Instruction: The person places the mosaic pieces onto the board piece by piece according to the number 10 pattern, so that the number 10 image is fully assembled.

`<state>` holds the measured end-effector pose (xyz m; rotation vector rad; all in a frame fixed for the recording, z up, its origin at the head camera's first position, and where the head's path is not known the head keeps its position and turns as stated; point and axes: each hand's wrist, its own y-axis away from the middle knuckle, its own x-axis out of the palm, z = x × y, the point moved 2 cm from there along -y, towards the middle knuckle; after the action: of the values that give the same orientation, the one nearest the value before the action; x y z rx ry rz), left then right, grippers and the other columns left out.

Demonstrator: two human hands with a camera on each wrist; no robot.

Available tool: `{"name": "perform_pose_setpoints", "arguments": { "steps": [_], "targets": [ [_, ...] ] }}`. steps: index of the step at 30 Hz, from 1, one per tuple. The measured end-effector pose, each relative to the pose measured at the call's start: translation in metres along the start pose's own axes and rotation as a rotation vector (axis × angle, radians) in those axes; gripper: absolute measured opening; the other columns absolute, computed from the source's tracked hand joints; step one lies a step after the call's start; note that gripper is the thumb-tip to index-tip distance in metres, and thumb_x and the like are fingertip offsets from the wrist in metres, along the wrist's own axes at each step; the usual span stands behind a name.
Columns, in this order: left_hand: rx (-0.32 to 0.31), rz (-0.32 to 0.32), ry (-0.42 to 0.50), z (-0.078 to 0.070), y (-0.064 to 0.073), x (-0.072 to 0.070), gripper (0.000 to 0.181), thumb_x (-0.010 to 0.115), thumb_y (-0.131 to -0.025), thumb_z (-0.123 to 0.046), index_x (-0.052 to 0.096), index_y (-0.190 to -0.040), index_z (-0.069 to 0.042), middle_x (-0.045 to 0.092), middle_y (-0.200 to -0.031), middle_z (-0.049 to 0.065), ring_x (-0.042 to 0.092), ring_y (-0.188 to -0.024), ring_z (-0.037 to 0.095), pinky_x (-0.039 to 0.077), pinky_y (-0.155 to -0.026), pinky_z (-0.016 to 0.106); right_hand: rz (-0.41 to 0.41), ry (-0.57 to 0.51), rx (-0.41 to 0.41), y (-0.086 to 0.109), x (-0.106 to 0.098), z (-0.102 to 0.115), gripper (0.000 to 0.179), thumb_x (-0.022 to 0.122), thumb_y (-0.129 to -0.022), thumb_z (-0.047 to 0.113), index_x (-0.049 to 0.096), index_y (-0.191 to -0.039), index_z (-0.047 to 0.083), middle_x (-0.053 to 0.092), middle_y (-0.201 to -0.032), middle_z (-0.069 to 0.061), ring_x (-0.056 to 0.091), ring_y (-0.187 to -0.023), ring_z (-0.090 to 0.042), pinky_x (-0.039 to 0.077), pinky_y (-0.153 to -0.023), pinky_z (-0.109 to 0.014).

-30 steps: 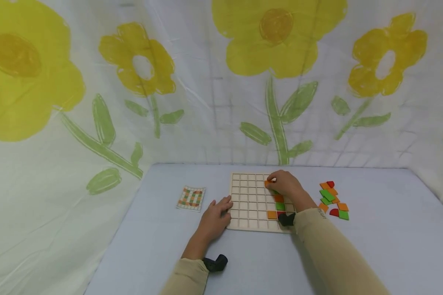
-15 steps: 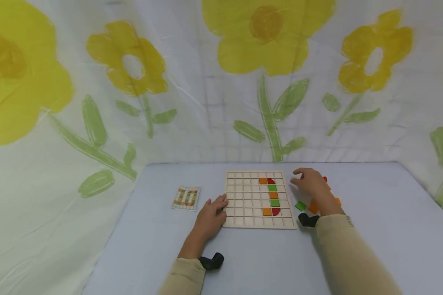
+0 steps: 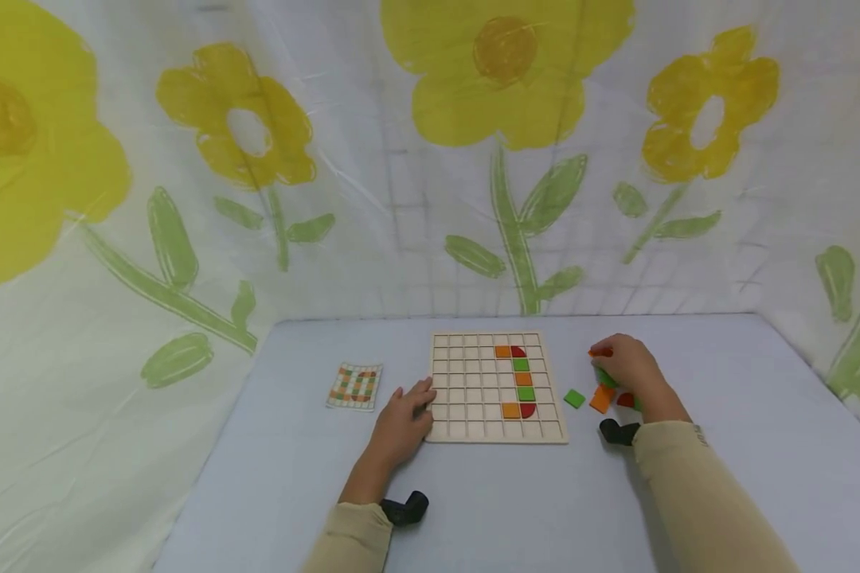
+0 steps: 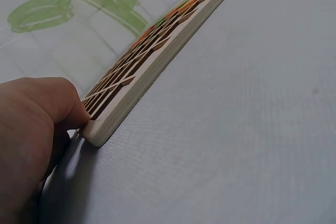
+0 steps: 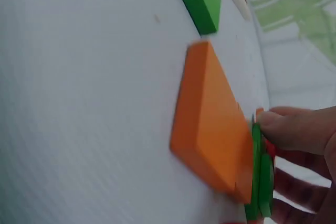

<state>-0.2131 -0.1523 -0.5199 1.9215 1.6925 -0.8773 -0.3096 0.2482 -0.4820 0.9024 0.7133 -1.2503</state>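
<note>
In the head view, a marking on the right cuff is too small to read; the card left of the grid board bears a printed coloured grid. The person's left hand, fingers loosely spread, rests on the board's left edge. Orange, green and red tiles sit in its cells. Right of it, the right hand bends over loose tiles; a green tile lies nearest the board, beside an orange tile. The tabletop stretches nearer the person; flowered cloth rises behind its far edge.

In the left wrist view, the left hand touches the board's corner.

In the right wrist view, the right thumb touches clustered tiles; whether it pinches one cannot be told.
</note>
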Motion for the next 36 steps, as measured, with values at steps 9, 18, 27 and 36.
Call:
{"name": "perform_pose_setpoints", "arguments": {
  "steps": [9,18,27,36],
  "targets": [
    [0.017,-0.001,0.005,0.002,-0.001,0.001,0.041,0.056,-0.094,-0.015,0.061,-0.134,-0.008,0.045,-0.152,-0.004,0.040,-0.143,0.019,0.018,-0.125,0.044,0.019,-0.040,-0.023,-0.002,0.011,0.022,0.032,0.059,-0.092,0.010,0.068,-0.123,0.007,0.061,-0.121,-0.023,0.057,-0.097,-0.032,0.055,-0.072,-0.039],
    [0.010,0.006,-0.004,0.002,-0.002,0.001,0.042,0.056,-0.094,-0.016,0.061,-0.135,-0.009,0.045,-0.152,-0.005,0.040,-0.143,0.017,0.018,-0.125,0.043,0.070,-0.066,-0.080,-0.002,0.014,0.031,0.038,0.061,-0.087,0.007,0.065,-0.125,0.008,0.061,-0.110,-0.018,0.056,-0.089,-0.028,0.054,-0.075,-0.038],
    [0.018,-0.001,-0.003,-0.001,-0.003,-0.002,0.041,0.057,-0.094,-0.015,0.061,-0.134,-0.008,0.046,-0.152,-0.003,0.041,-0.142,0.019,0.018,-0.125,0.043,0.098,-0.130,-0.090,0.004,0.004,0.032,0.035,0.062,-0.095,0.019,0.064,-0.125,0.003,0.070,-0.102,-0.013,0.062,-0.070,-0.019,0.052,-0.063,-0.030],
    [0.007,0.009,-0.005,0.000,-0.002,-0.001,0.041,0.057,-0.095,-0.015,0.060,-0.135,-0.009,0.045,-0.152,-0.003,0.040,-0.143,0.018,0.018,-0.126,0.042,0.112,-0.112,-0.062,0.002,0.009,0.025,0.031,0.065,-0.094,0.025,0.069,-0.118,0.006,0.069,-0.093,-0.008,0.061,-0.072,-0.018,0.052,-0.062,-0.028]
  ]
}}
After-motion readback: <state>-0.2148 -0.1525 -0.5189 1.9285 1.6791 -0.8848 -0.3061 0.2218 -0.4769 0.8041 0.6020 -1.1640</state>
